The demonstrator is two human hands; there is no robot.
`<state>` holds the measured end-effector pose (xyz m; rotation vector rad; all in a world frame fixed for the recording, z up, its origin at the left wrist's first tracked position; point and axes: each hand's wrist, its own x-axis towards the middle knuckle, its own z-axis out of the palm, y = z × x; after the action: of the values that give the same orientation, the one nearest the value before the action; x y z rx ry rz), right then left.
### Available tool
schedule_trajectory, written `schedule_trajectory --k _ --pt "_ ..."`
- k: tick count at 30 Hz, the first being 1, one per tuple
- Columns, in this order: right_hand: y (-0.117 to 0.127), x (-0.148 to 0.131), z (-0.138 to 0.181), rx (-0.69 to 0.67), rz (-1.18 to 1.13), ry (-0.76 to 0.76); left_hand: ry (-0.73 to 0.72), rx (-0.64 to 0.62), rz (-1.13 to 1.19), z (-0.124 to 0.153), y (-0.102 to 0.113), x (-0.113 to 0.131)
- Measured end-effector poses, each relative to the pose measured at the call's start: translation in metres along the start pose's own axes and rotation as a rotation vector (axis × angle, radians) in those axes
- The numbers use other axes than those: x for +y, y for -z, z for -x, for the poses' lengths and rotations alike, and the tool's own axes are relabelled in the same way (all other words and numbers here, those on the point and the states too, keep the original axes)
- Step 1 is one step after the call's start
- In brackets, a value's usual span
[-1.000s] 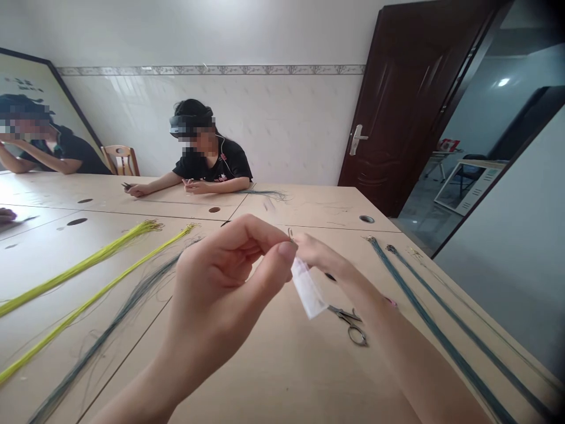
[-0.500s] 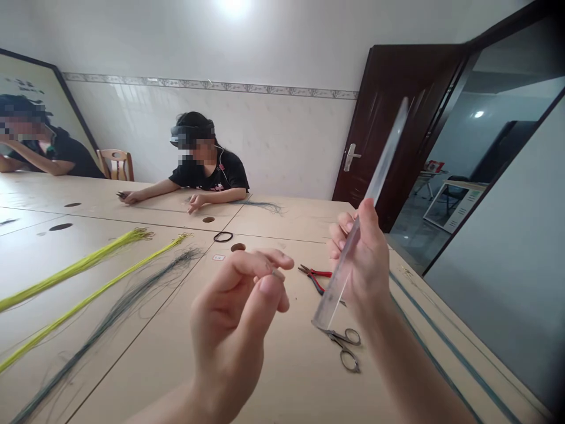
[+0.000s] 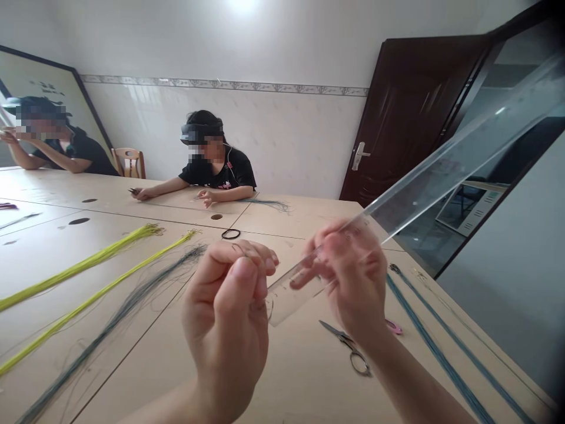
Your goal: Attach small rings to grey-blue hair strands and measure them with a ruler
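Clear ruler (image 3: 441,176): slanting from centre to upper right of the frame; its marks are too blurred to read. Right hand (image 3: 353,271): grip closed about the ruler. Left hand (image 3: 227,312): centre; grip pinched, thumb to forefinger, on a small wire hook (image 3: 237,248). Scissors (image 3: 345,337): lower right, on table (image 3: 291,377). Framed panel (image 3: 59,68): upper left; dark characters, illegible.

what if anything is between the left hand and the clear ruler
Nothing visible: the clear ruler, held in the right hand, has its lower end right beside the left hand; whether they touch is unclear.
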<state>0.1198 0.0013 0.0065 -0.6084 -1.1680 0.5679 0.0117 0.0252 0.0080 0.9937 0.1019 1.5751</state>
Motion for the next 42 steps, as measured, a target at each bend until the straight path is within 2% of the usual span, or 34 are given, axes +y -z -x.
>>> schedule_trajectory --k 3,4,6,10,15,19,25,29,35,42 --pt "0.007 -0.003 -0.001 -0.337 0.069 -0.13 0.015 -0.127 -0.029 -0.003 0.002 0.004" --pt "0.011 -0.006 -0.003 -0.401 0.074 -0.157 0.027 -0.162 -0.036 -0.004 0.003 0.005" --pt "0.018 -0.013 -0.005 -0.444 0.052 -0.151 0.042 -0.181 -0.039 -0.006 0.004 0.009" --pt "0.03 -0.033 -0.007 -0.395 -0.061 -0.065 0.07 -0.171 -0.113 -0.009 0.008 0.012" --pt "0.025 -0.052 -0.005 -0.329 -0.078 0.022 0.137 -0.341 -0.189 -0.01 0.009 0.01" --pt "0.018 -0.061 -0.008 -0.375 0.058 -0.071 0.146 -0.453 -0.2 -0.009 0.006 0.011" --pt "0.018 -0.055 -0.002 -0.283 -0.041 -0.058 0.102 -0.505 -0.26 -0.008 0.002 0.012" --pt "0.019 -0.049 -0.001 -0.308 -0.094 -0.01 0.059 -0.536 -0.366 -0.008 0.003 0.015" --pt "0.018 -0.05 -0.002 -0.33 -0.088 -0.04 -0.02 -0.544 -0.509 -0.007 0.005 0.021" --pt "0.016 -0.051 0.0 -0.353 -0.209 -0.071 -0.026 -0.555 -0.542 -0.005 0.006 0.022"
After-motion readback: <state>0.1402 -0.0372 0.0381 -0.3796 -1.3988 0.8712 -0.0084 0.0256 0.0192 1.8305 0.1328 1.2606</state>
